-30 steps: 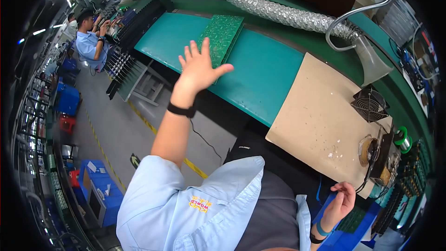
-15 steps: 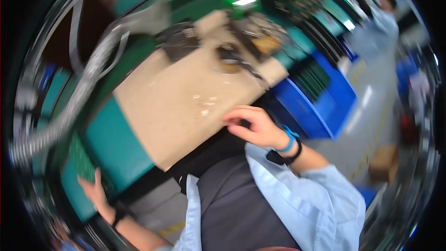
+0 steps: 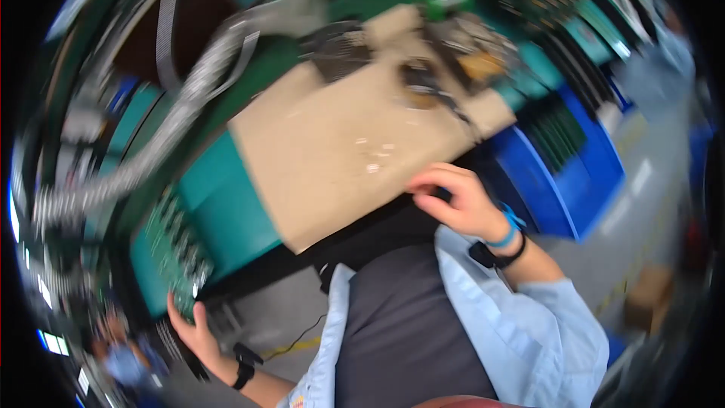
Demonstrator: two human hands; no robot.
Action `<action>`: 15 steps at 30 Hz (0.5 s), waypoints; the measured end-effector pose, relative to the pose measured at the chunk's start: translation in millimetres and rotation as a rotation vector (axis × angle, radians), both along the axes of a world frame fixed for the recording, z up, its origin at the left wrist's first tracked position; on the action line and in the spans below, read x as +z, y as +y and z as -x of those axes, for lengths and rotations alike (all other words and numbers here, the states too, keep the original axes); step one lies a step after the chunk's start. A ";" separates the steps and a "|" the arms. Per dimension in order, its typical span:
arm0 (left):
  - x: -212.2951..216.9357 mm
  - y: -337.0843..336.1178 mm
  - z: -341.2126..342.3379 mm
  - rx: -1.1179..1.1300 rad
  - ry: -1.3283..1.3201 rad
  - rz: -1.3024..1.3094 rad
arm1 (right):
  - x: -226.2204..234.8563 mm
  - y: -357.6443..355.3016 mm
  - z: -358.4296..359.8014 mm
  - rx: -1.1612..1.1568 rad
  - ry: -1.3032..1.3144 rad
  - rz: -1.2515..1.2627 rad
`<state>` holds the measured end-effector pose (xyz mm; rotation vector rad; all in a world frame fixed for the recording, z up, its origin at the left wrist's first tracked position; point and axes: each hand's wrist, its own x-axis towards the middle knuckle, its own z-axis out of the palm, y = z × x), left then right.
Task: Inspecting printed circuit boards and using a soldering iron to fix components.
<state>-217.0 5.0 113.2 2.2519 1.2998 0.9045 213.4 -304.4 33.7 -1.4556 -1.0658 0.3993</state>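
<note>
My left hand [image 3: 198, 334] is low at the left, its thumb and fingers spread around the near end of a green circuit board [image 3: 180, 245] that carries rows of components. The board lies on the green bench mat [image 3: 230, 200]; blur hides whether my fingers touch it. Over the front edge of a sheet of brown cardboard [image 3: 325, 151], my right hand [image 3: 461, 200] hovers with fingers curled toward the thumb. Whatever it may hold is hidden. Several small pale pieces [image 3: 373, 157] lie on the cardboard nearby.
A soldering-iron stand [image 3: 419, 83] and a tray of parts [image 3: 483, 57] sit toward the back. A ribbed hose [image 3: 170, 117] arches over the left side. Blue bins [image 3: 540, 189] with upright green boards stand at the right. Another person [image 3: 657, 68] is at the far right.
The whole view has swung, so the bench appears shifted to the right. My left hand sits lower relative to the circuit board, with more of the board showing. My right hand stays curled near the cardboard edge.
</note>
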 end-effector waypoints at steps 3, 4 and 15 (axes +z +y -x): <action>27.1 -47.0 -2.1 -0.115 -0.242 0.211 | 4.7 16.0 5.7 0.032 -0.052 0.053; 35.4 -58.1 -10.2 -0.096 -0.276 0.264 | -6.0 17.5 7.6 0.050 -0.020 0.052; 14.3 -53.7 -96.5 -0.753 -0.309 0.013 | 41.8 75.3 60.9 0.642 -0.203 -0.021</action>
